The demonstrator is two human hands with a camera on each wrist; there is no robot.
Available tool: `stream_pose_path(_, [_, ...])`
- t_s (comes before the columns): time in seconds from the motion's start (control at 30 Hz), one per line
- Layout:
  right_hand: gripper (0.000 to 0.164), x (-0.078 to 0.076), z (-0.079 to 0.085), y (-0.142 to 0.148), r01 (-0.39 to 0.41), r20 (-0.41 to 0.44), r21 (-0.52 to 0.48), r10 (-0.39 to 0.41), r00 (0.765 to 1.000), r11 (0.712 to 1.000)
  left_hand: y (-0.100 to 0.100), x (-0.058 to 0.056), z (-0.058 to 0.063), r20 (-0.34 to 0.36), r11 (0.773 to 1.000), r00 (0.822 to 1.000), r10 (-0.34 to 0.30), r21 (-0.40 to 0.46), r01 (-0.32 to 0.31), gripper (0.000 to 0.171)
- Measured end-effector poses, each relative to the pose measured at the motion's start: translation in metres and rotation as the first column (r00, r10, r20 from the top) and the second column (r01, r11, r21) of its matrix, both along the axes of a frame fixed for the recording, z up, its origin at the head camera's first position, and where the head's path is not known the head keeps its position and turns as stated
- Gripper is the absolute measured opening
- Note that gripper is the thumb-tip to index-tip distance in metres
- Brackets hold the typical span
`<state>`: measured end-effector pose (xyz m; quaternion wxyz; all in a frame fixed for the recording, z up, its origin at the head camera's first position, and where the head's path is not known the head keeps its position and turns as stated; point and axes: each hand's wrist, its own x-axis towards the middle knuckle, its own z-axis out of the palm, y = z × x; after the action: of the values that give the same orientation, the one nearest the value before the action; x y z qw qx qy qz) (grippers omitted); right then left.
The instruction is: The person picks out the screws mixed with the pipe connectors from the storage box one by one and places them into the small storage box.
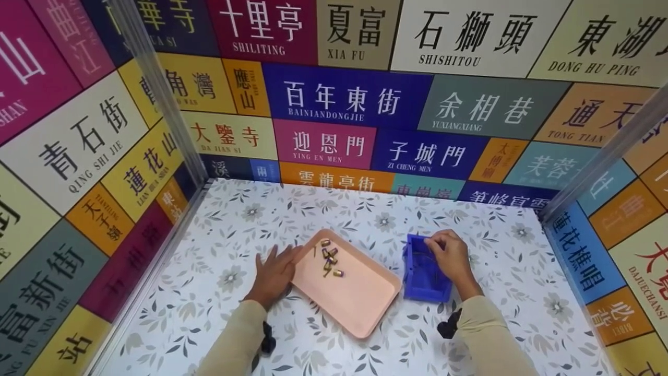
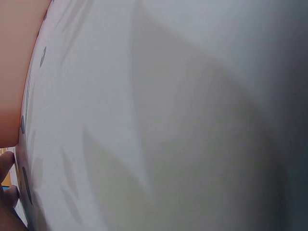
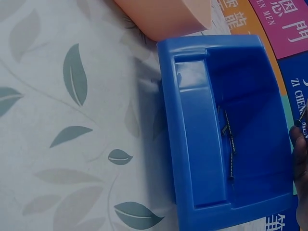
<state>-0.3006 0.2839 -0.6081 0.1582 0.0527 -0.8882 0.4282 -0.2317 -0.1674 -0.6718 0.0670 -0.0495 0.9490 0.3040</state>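
Note:
My left hand lies beside a pale pink tray, its extended fingers touching the left rim. Small brass-coloured cylinders and thin pieces lie together toward the tray's far end. Over the far right side of a blue plastic bin, my right hand has its thumb and fingers pinched together. At the edge of the right wrist view, a small dark screw shows at those fingertips. Several dark screws lie on the bin's floor.
Tray and bin stand close together on a leaf-patterned white tabletop. Sign-covered panels rise behind and at both sides, with clear upright strips at the corners.

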Motion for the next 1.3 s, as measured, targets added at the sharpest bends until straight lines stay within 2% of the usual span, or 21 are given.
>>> stream_pose_path(0.37, [0.018, 0.001, 0.0, 0.001, -0.027, -0.015, 0.045, 0.028, 0.999, 0.999, -0.005, 0.005, -0.001, -0.104, 0.996, 0.992, -0.078, -0.041, 0.074, 0.046])
stream_pose_path(0.6, [0.017, 0.002, 0.005, -0.006, -0.055, 0.002, 0.022, 0.055, 0.999, 0.998, -0.005, 0.003, -0.003, -0.079, 0.997, 0.995, -0.066, -0.056, 0.061, 0.047])
stream_pose_path(0.83, [0.018, -0.002, 0.007, -0.034, -0.111, -0.055, 0.003, 0.111, 0.992, 0.994, -0.005, 0.003, -0.002, -0.054, 0.997, 0.997, -0.059, -0.045, 0.057, 0.047])
stream_pose_path(1.07, [0.013, -0.002, 0.009, -0.08, -0.27, -0.089, -0.026, 0.267, 0.96, 0.962, -0.003, 0.001, -0.002, -0.025, 1.0, 0.999, -0.022, -0.001, 0.022, 0.046])
stream_pose_path(1.3, [0.012, -0.004, 0.011, -0.124, -0.4, -0.052, 0.042, 0.401, 0.914, 0.916, -0.001, 0.003, -0.001, -0.061, 1.0, 0.998, -0.019, 0.006, 0.019, 0.045])
